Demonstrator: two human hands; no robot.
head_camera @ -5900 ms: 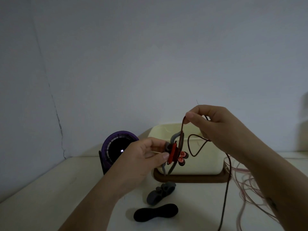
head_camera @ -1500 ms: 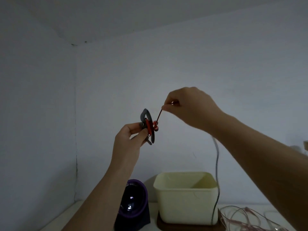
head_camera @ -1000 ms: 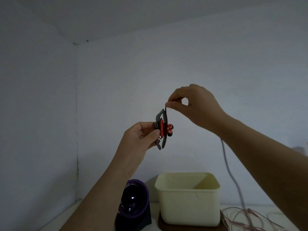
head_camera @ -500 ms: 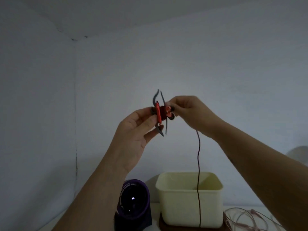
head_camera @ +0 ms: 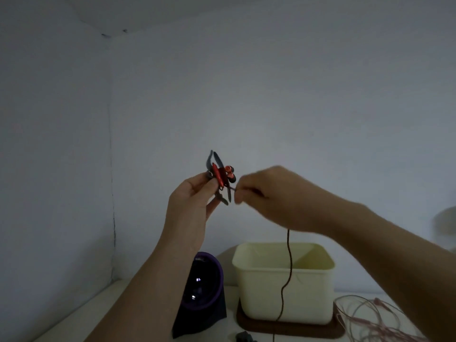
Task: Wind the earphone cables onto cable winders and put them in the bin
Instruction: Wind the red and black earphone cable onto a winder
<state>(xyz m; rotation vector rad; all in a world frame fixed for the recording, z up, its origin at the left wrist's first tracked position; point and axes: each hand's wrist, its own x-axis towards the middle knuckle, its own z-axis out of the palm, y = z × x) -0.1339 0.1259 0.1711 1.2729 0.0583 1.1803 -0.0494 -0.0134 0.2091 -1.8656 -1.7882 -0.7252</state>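
Left hand [head_camera: 195, 197] is pinching a partly wound winder [head_camera: 218, 176], right hand [head_camera: 267, 197] is pinching its dangling cable [head_camera: 289, 262]; pink earphones [head_camera: 370, 317] are lying unwound.

Person's body: two bare hands and forearms only.
Left hand [head_camera: 190, 201] and right hand [head_camera: 271, 196] both bare, forearms bare down to the frame edge; right hand motion-blurred, finger detail unreadable; dim light.

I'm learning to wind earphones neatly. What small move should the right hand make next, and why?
Probably loop the right hand over the grey winder for another wrap: the left hand pinches the winder, red turns sit on it, and the red cable hangs loose past the cream bin.
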